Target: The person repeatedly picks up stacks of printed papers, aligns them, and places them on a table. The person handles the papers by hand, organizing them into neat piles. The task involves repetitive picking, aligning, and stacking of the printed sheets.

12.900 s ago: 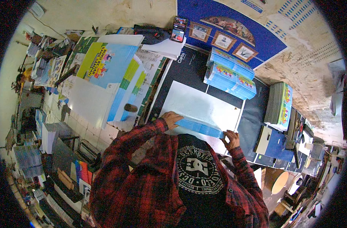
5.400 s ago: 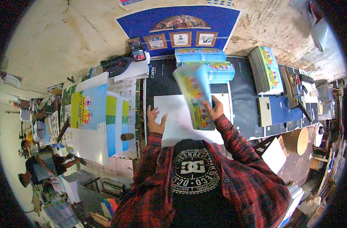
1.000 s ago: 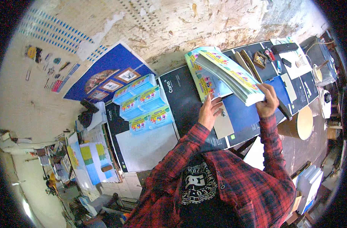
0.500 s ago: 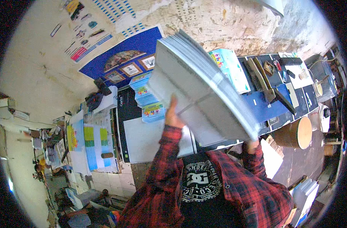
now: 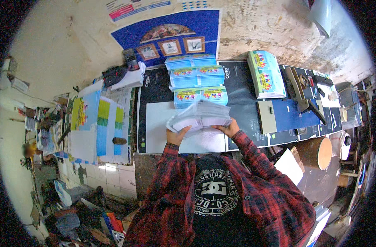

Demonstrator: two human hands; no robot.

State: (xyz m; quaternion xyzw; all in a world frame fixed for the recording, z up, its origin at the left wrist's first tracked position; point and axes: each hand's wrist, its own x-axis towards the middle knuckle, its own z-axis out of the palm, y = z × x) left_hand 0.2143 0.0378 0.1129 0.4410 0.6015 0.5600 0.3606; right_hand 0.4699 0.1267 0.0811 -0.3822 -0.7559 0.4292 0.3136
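Between my two hands I hold a thick stack of paper sheets (image 5: 201, 116), its edges fanned and bent, somewhat blurred. My left hand (image 5: 177, 135) is closed on the stack's left end, thumb uppermost. At the right end my right hand (image 5: 228, 127) grips it the same way. Under the stack lies a large white sheet (image 5: 163, 138) on the black table covering. Just beyond it stand several piles of colourful printed sheets (image 5: 200, 95), blue with yellow and red pictures.
Another printed pile (image 5: 266, 76) lies far right, near a blue board (image 5: 293, 116) and a dark metal tool (image 5: 309, 108). A round wooden stool (image 5: 319, 153) stands below right. Left, a second table carries printed sheets (image 5: 86, 111). The wall rises behind the table.
The stack has come down from a raised, tilted position to low over the white sheet, now held level at both ends. The view has shifted, showing more of the printed piles.
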